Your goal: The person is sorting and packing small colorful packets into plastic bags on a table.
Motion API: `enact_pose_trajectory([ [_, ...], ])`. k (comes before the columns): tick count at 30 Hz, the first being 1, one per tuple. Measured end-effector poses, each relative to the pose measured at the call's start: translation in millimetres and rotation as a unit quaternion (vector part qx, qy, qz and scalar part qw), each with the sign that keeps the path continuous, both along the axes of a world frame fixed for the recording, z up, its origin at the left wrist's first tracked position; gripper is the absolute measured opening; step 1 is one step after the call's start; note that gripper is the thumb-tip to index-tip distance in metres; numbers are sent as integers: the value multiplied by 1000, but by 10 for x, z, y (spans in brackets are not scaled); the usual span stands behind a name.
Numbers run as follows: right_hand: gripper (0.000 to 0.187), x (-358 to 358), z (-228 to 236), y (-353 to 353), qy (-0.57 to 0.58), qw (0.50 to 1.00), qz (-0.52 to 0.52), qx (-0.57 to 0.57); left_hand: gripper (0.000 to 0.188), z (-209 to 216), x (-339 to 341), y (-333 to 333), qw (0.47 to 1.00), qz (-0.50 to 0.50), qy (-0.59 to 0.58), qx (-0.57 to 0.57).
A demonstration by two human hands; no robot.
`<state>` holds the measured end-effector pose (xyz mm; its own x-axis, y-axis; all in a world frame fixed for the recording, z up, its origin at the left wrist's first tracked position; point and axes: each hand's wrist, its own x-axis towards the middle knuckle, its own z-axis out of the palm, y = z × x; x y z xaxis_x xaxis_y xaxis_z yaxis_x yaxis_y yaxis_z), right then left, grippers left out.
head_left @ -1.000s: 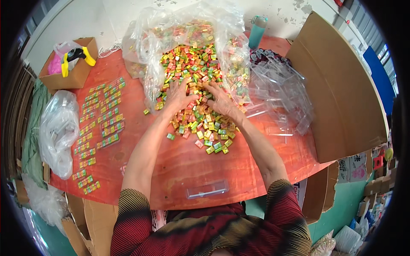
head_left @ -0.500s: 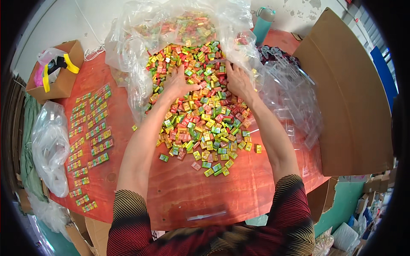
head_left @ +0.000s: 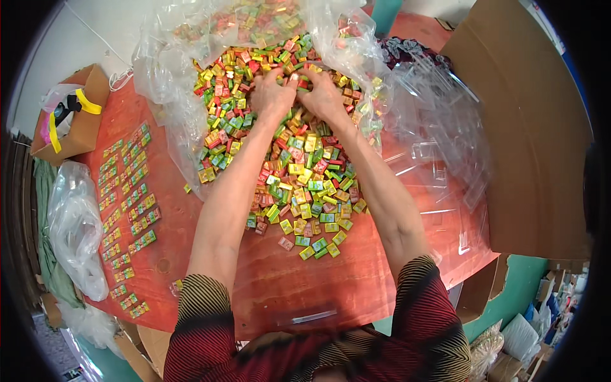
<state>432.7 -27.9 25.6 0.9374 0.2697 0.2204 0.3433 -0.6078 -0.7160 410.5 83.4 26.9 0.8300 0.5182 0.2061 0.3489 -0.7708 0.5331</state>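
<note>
A big heap of small red, yellow, green and orange boxes (head_left: 312, 159) spreads over the red tabletop, coming out of a clear plastic bag (head_left: 172, 89). Both my hands are in the upper part of the heap, close together. My left hand (head_left: 273, 99) rests on the boxes with its thumb apart from its fingers. Beside it, my right hand (head_left: 322, 97) reaches inward, fingers apart and thumb toward the left one. Boxes lie under and between them, and the fingertips are partly hidden among the boxes. Neither hand plainly grips one box.
Rows of small packs (head_left: 133, 172) lie on the left of the table (head_left: 286, 274). Clear plastic trays (head_left: 439, 140) pile up at the right, beside a tall cardboard sheet (head_left: 534, 140). A cardboard box (head_left: 95, 121) and a plastic bundle (head_left: 76, 229) are at the left edge.
My hands have moved inward, toward each other, from the heap's two sides. The view has shifted slightly. Boxes in the heap have been pushed about.
</note>
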Motion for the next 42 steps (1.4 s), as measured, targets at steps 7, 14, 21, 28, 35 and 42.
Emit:
enact_pose_trajectory([
  [7, 39, -186, 95, -45, 310, 898, 71, 304, 28, 197, -268, -110, 770, -62, -90, -629],
  [14, 42, -885, 102, -272, 206, 906, 100, 356, 31, 111, -982, -363, 816, -106, -144, -549],
  [21, 47, -1417, 0, -605, -40, 962, 187, 194, 22, -23, -1639, -503, 877, -221, -241, -353],
  [28, 63, -1824, -151, -965, -148, 955, 258, -19, 43, -297, -2199, -510, 930, -301, -207, 34],
  [35, 66, -2088, -331, -1014, -197, 935, 221, -197, 47, -311, -2383, -521, 923, -357, -67, 125],
  [42, 64, -1564, -288, -729, -264, 928, 192, -182, 46, -299, -1881, -323, 933, -309, -86, 166],
])
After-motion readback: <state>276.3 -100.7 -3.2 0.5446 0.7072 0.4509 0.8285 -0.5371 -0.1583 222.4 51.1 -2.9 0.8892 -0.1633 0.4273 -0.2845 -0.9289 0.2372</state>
